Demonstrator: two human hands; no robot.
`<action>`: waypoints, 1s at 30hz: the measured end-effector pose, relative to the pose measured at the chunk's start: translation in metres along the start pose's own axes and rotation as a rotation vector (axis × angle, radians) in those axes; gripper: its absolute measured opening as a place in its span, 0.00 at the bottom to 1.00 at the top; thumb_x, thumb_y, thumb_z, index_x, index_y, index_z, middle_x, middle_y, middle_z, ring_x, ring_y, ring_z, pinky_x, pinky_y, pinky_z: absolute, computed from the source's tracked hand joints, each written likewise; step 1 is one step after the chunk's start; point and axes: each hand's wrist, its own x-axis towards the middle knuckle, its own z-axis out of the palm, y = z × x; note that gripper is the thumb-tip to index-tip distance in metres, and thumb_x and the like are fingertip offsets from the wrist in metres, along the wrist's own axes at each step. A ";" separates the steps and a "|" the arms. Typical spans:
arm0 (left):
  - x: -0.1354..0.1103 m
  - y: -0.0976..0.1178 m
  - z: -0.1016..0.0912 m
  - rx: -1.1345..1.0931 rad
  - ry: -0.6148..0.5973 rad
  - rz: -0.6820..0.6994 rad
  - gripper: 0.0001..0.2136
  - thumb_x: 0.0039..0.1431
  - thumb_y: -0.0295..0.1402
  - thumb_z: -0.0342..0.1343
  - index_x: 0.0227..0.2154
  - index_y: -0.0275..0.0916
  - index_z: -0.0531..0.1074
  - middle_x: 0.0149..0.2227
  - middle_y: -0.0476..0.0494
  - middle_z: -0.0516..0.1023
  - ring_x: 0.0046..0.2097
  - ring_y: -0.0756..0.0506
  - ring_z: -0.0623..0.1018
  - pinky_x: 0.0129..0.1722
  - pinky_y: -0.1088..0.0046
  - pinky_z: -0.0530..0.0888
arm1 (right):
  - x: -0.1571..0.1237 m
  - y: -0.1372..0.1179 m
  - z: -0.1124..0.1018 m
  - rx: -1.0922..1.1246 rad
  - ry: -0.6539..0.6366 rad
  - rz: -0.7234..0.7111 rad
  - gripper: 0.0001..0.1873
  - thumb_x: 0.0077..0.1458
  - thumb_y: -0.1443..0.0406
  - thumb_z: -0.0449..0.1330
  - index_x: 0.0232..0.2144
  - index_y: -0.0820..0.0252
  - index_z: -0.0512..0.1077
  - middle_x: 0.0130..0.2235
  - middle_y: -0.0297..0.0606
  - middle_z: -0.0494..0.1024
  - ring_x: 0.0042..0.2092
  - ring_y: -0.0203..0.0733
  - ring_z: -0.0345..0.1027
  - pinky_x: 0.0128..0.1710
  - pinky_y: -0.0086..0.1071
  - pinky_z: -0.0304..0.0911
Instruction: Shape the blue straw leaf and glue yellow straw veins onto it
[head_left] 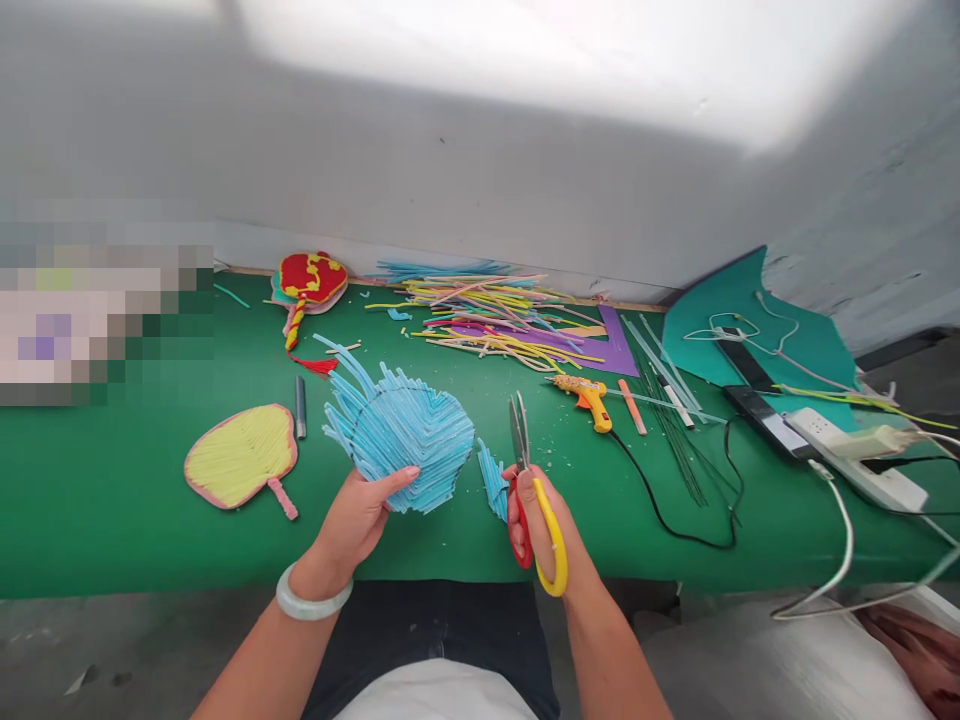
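Blue straws glued into a fan-shaped panel (401, 435) are resting near the front edge of the green counter (112, 520). The left hand (360, 515) is pinching the panel's near rim, thumb on top, in a narrow grip. The right hand (536, 520) is holding the scissors (525, 470), its grip wrapped through the loops, blades together and pointing away. The panel is probably light, springy and easily crushed, so the rim is looking like the safest hold. Blue offcuts (493, 480) are lying between the hands. A yellow fan (240, 455) is sitting well apart to the left, and a black cord (660, 510) is crowding the right.
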 end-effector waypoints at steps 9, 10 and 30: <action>-0.011 0.002 -0.002 -0.011 -0.001 -0.025 0.38 0.42 0.33 0.72 0.59 0.40 0.68 0.53 0.38 0.78 0.56 0.33 0.75 0.57 0.57 0.73 | 0.012 -0.007 -0.019 -0.957 0.222 -0.070 0.17 0.61 0.54 0.53 0.49 0.51 0.68 0.40 0.37 0.77 0.37 0.42 0.71 0.30 0.30 0.55; -0.014 0.002 -0.001 -0.013 -0.009 -0.034 0.38 0.42 0.33 0.72 0.59 0.40 0.68 0.52 0.38 0.79 0.56 0.33 0.75 0.57 0.57 0.73 | 0.014 -0.006 -0.016 -1.010 0.212 -0.061 0.17 0.62 0.54 0.53 0.49 0.51 0.68 0.41 0.37 0.77 0.38 0.43 0.71 0.30 0.30 0.54; -0.042 0.021 0.006 0.002 -0.095 -0.143 0.32 0.39 0.34 0.73 0.51 0.38 0.75 0.51 0.37 0.80 0.55 0.32 0.76 0.58 0.53 0.70 | 0.089 -0.055 -0.017 -1.043 0.289 -0.324 0.18 0.58 0.66 0.56 0.52 0.54 0.68 0.43 0.40 0.77 0.41 0.43 0.71 0.38 0.31 0.58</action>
